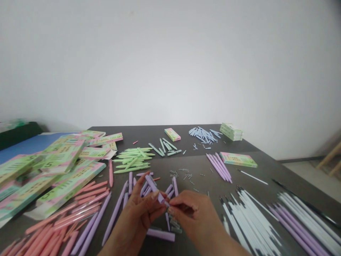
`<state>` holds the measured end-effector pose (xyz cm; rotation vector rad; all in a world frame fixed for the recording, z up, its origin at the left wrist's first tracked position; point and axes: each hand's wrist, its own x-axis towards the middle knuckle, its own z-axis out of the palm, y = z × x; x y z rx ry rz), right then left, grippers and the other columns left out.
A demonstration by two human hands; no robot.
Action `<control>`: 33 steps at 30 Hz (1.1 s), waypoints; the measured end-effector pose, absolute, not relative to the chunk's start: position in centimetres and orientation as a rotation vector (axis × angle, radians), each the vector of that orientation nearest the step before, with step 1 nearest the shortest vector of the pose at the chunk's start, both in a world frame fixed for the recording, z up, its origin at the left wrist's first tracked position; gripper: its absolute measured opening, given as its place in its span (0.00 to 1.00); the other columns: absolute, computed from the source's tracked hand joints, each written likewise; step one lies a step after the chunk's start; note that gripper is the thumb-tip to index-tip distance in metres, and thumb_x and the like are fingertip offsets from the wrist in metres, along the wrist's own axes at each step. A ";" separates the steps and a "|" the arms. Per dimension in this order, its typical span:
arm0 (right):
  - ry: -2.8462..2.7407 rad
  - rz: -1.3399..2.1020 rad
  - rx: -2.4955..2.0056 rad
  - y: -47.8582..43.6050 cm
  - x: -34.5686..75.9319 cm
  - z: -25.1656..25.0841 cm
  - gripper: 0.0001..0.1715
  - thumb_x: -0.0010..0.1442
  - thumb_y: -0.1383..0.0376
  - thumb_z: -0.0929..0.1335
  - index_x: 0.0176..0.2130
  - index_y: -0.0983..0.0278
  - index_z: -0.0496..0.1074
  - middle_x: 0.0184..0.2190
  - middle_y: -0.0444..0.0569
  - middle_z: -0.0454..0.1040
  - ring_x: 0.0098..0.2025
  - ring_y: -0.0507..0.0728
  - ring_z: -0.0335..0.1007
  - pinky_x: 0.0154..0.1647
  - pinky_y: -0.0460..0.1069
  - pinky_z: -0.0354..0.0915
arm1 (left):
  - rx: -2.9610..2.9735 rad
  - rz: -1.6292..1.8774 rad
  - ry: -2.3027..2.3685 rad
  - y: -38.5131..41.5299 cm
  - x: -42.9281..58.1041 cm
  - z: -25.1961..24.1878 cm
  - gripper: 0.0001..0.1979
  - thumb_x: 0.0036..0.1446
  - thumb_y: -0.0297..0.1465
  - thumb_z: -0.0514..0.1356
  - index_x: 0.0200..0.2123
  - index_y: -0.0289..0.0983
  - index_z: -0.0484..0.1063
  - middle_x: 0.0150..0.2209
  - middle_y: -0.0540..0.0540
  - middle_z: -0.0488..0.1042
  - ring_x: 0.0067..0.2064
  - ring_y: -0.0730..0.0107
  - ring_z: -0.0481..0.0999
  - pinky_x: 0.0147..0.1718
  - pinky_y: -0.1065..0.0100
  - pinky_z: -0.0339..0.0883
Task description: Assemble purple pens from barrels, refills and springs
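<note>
A light purple pen barrel [155, 188] slants between the fingers of my left hand [140, 209], which is closed around it. My right hand [195, 213] is closed too, its thumb and forefinger pinching a small purple piece [167, 203] at the barrel's lower end. Whether that piece sits inside the barrel or only touches it, I cannot tell. Under and behind my hands lie more purple pen parts [161, 234], partly hidden. Small metal springs [188, 176] are scattered just beyond my right hand.
Coral pen parts [48, 238] and printed boxes [64, 156] crowd the left. Green pens [133, 158] and blue parts [204, 134] lie farther back. On the right are white refills [247, 217], purple pens [218, 167], a printed box [238, 160] and stacked boxes [231, 131].
</note>
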<state>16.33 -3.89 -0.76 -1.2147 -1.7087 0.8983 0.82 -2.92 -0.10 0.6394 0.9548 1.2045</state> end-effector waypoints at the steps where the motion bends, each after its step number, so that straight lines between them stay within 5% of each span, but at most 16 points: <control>1: -1.715 0.886 -1.207 -3.9 16.3 -0.7 0.07 0.51 0.70 0.68 0.29 0.62 0.77 0.25 0.45 0.75 0.27 0.51 0.69 0.26 0.43 0.62 | 0.640 1.222 0.965 -3.0 1.0 -0.2 0.38 0.46 0.25 0.64 0.58 0.45 0.51 0.30 0.48 0.78 0.32 0.66 0.79 0.33 0.66 0.72; 12: -1.548 1.105 -1.322 -4.0 15.9 -0.8 0.03 0.48 0.70 0.69 0.25 0.64 0.68 0.19 0.41 0.69 0.22 0.49 0.65 0.22 0.42 0.58 | 0.668 1.257 0.960 -3.9 2.6 -1.0 0.38 0.45 0.26 0.65 0.56 0.46 0.50 0.26 0.52 0.76 0.28 0.68 0.77 0.30 0.68 0.71; 20: -1.821 0.620 -1.195 -3.9 16.0 -2.0 0.09 0.48 0.66 0.72 0.23 0.63 0.67 0.19 0.39 0.66 0.21 0.48 0.58 0.22 0.42 0.51 | 0.492 1.052 0.853 -4.0 2.0 -1.6 0.30 0.47 0.25 0.64 0.53 0.41 0.57 0.31 0.49 0.75 0.27 0.73 0.75 0.27 0.71 0.70; 26: -1.879 0.602 -1.102 -4.0 15.9 -2.0 0.03 0.53 0.64 0.69 0.31 0.61 0.70 0.24 0.39 0.69 0.24 0.48 0.62 0.25 0.42 0.54 | 0.457 0.959 0.779 -4.3 2.1 -1.8 0.20 0.50 0.26 0.62 0.48 0.34 0.63 0.36 0.43 0.75 0.32 0.68 0.77 0.32 0.67 0.72; 33: -1.666 0.551 -1.159 -1.8 19.2 -0.3 0.12 0.61 0.60 0.61 0.37 0.63 0.70 0.24 0.43 0.68 0.24 0.50 0.62 0.23 0.43 0.57 | 0.292 1.160 0.905 -2.8 0.4 -1.2 0.15 0.53 0.19 0.56 0.46 0.33 0.66 0.29 0.44 0.74 0.26 0.73 0.76 0.28 0.71 0.74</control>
